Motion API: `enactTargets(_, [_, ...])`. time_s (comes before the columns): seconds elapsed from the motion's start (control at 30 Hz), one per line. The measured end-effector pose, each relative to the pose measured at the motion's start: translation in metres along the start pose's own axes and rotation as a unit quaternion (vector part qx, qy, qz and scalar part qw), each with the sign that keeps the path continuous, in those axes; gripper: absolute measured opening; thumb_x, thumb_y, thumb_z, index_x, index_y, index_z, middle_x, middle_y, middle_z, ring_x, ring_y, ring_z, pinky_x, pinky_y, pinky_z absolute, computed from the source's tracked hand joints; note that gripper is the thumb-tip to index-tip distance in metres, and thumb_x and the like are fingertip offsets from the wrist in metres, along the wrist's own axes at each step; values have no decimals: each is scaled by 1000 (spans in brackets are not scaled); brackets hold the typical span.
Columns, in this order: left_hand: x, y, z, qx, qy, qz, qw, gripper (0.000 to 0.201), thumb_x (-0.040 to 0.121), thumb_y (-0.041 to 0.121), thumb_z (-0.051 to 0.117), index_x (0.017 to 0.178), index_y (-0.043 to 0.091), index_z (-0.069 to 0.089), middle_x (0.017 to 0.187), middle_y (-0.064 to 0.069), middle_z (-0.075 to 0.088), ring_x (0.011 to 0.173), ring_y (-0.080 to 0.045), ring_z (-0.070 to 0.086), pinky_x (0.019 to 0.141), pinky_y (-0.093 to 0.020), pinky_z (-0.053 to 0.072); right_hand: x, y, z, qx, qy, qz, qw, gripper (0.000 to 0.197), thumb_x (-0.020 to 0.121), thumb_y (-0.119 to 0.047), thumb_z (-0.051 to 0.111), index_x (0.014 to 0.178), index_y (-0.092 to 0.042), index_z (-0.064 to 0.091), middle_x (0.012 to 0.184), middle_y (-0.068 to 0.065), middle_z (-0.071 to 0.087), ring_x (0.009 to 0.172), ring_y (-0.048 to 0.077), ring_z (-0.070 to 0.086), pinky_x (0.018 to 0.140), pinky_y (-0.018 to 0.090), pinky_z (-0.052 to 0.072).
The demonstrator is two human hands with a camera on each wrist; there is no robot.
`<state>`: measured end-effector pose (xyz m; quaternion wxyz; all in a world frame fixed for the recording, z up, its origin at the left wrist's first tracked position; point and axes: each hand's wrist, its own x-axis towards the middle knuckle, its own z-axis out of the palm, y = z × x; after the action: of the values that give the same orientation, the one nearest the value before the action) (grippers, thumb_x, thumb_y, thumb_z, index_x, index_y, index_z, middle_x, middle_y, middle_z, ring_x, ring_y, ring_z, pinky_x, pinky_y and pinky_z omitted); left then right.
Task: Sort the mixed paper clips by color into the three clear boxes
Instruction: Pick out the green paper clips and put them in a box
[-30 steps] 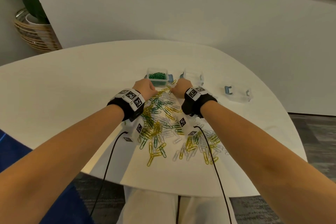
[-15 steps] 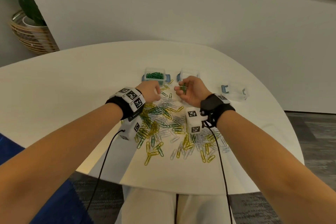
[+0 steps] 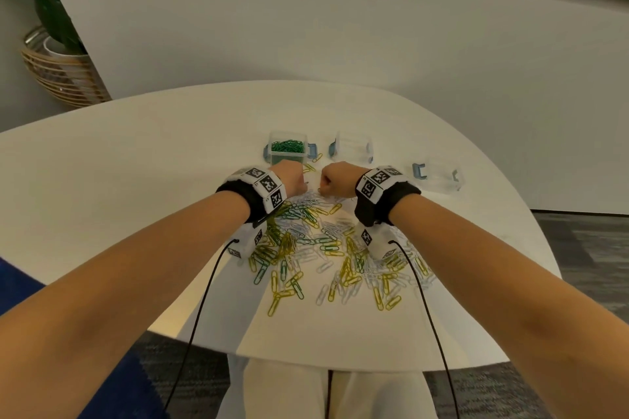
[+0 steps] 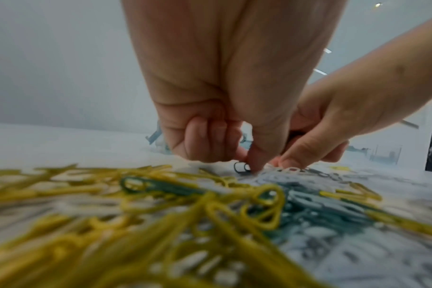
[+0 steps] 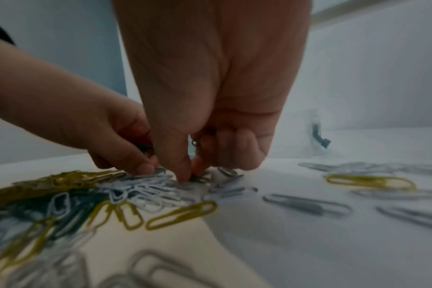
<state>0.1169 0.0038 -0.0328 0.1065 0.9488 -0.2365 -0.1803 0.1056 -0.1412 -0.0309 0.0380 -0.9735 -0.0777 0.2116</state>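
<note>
A mixed pile of yellow, green and white paper clips (image 3: 316, 241) lies on the white table (image 3: 136, 180). Behind it stand three clear boxes: the left box (image 3: 287, 160) holds green clips, the middle box (image 3: 352, 148) and the right box (image 3: 439, 177) look empty. Both hands work knuckles-up at the pile's far edge. My left hand (image 3: 299, 182) (image 4: 249, 163) pinches a dark green clip (image 4: 241, 168) between thumb and forefinger. My right hand (image 3: 325, 185) (image 5: 190, 175) pinches a dark clip (image 5: 197, 178) on the pile, and another clip (image 5: 194, 143) shows inside its curled fingers.
Loose clips (image 3: 381, 286) spread toward the table's near edge. Black cables (image 3: 200, 299) hang from both wrist bands across the front edge. A wicker planter (image 3: 58, 75) stands on the floor at the far left. A white wall rises behind the table.
My right hand, turned palm-up with green clips half a second ago, has rolled back knuckles-up and dropped onto the pile beside the left hand. The left hand stayed at the far edge.
</note>
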Motion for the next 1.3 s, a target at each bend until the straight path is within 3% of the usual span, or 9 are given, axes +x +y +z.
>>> enactTargets(0.17, [-2, -15, -31, -205, 121, 40, 970, 11, 93, 8, 46, 83, 10, 43, 67, -8, 40, 55, -16, 30, 51, -26, 24, -7, -1, -42, 164, 47, -17, 985, 24, 99, -25, 41, 80, -10, 45, 68, 2, 44, 59, 17, 41, 58, 29, 35])
enactTargets(0.3, [15, -27, -65, -179, 118, -10, 977, 32, 91, 8, 51, 60, 10, 50, 59, -7, 47, 56, -20, 45, 58, -28, 35, 11, -25, -78, 134, 55, -24, 989, 28, 97, -24, 41, 74, -9, 47, 68, 8, 49, 58, 19, 44, 64, 30, 39])
enactTargets(0.4, [23, -26, -74, -108, 92, -40, 989, 8, 89, 11, 57, 95, 11, 63, 91, -6, 59, 83, -21, 55, 76, -30, 44, 30, -37, -89, 66, 38, -5, 997, 27, 92, -19, 51, 68, -8, 53, 62, 5, 54, 58, 21, 50, 68, 30, 42])
enactTargets(0.47, [26, -28, -75, -90, 93, -64, 989, 25, 88, 9, 58, 113, 11, 58, 110, -6, 60, 101, -24, 56, 87, -32, 45, 36, -39, -94, 62, 26, -12, 998, 18, 88, -19, 61, 96, -4, 66, 84, 7, 69, 79, 23, 64, 81, 32, 52])
enactTargets(0.57, [22, -34, -78, -110, 104, -70, 986, 36, 87, 5, 55, 123, 11, 52, 125, -8, 58, 115, -26, 54, 93, -34, 45, 35, -35, -99, 94, 46, -16, 994, 45, 85, -13, 68, 127, -9, 55, 116, 3, 64, 105, 19, 62, 96, 33, 49])
enactTargets(0.73, [-9, -34, -74, -148, 145, -44, 977, 31, 87, 5, 56, 117, 10, 55, 119, -9, 61, 106, -25, 56, 87, -32, 45, 4, -23, -81, 240, 56, -6, 969, 20, 89, -7, 61, 109, -10, 62, 103, 9, 69, 85, 18, 68, 80, 33, 58])
enactTargets(0.9, [-45, -2, -23, -60, 10, 18, 998, 27, 87, 14, 61, 113, 10, 58, 110, -1, 53, 105, -21, 53, 80, -23, 36, -34, -30, -22, 118, -82, -27, 989, 45, 84, -16, 71, 126, -18, 54, 109, 1, 51, 91, 22, 61, 81, 34, 56])
enactTargets(1.07, [-52, -6, 16, -2, -3, -4, 1000, 27, 84, 12, 63, 110, 16, 56, 118, -11, 47, 101, -29, 55, 84, -33, 45, -53, -16, 13, 82, 26, -33, 996, 25, 87, -11, 63, 111, -10, 59, 107, 12, 57, 77, 22, 55, 73, 32, 49])
enactTargets(1.3, [-58, -29, 19, -44, 76, -43, 995, 12, 88, 10, 56, 100, 14, 58, 113, -12, 57, 101, -27, 54, 89, -37, 46, -76, 37, 17, 320, 60, 76, 942, 25, 92, 6, 43, 93, -4, 66, 90, 15, 66, 75, 24, 64, 84, 37, 57])
